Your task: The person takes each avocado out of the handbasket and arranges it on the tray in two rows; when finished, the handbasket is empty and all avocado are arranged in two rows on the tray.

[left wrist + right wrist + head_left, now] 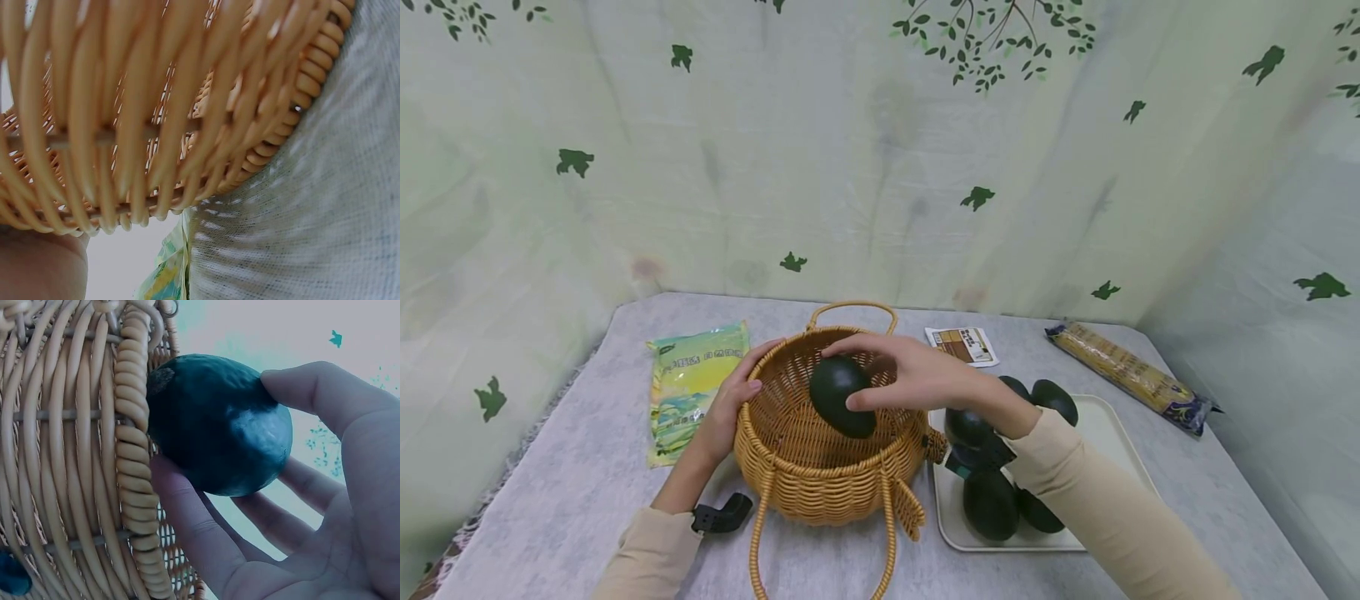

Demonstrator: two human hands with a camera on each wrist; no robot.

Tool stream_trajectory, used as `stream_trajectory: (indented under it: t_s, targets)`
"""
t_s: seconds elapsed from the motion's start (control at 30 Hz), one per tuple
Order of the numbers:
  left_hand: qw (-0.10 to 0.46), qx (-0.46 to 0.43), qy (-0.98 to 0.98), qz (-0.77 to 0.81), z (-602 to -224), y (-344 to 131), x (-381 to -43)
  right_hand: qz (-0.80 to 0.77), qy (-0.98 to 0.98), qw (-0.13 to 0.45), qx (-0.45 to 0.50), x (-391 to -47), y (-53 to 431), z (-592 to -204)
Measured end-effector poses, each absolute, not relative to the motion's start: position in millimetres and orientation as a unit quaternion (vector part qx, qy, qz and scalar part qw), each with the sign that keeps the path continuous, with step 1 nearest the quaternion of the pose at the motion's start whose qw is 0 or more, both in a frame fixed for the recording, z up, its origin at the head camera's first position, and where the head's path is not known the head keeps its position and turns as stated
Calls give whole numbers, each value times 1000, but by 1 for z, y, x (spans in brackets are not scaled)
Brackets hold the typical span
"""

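A dark green avocado [842, 397] is pinched between the thumb and fingers of my right hand [917, 372], over the mouth of a wicker basket [831, 492]. In the right wrist view the avocado [219, 425] shows its stem end toward the woven rim [134, 469]. My left hand [727, 412] grips the basket's left rim, thumb at the edge; its fingers are partly hidden. The left wrist view is mostly filled by the basket's woven side [144, 106]. No other avocado shows in the visible part of the basket's inside.
Right of the basket, a white tray [1116, 433] bears several avocados [991, 504], partly behind my right forearm. A green-yellow bag [692, 392] lies left. A small packet [962, 346] and a long noodle-like package [1127, 372] lie behind. Basket handles [887, 533] hang toward the front.
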State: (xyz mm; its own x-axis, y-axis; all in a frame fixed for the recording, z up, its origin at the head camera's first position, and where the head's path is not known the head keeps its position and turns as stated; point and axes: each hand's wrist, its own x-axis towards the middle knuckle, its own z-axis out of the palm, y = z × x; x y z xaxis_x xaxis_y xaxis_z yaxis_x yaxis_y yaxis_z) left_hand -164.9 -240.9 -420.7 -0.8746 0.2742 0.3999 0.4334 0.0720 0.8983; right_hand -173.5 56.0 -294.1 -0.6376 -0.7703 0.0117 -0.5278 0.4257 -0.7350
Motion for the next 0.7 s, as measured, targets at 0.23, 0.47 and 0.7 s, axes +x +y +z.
stream_trajectory:
  t_s: [0.23, 0.47, 0.7]
  targets:
    - [60, -249, -721, -644, -422, -242, -165, -377, 827, 168, -381, -168, 66, -289]
    - [57, -255, -716, -648, -420, -241, -164, -393, 831, 171, -354, -163, 83, -289]
    - [54, -248, -720, -646, -419, -241, -163, -401, 836, 160, -340, -155, 99, -289]
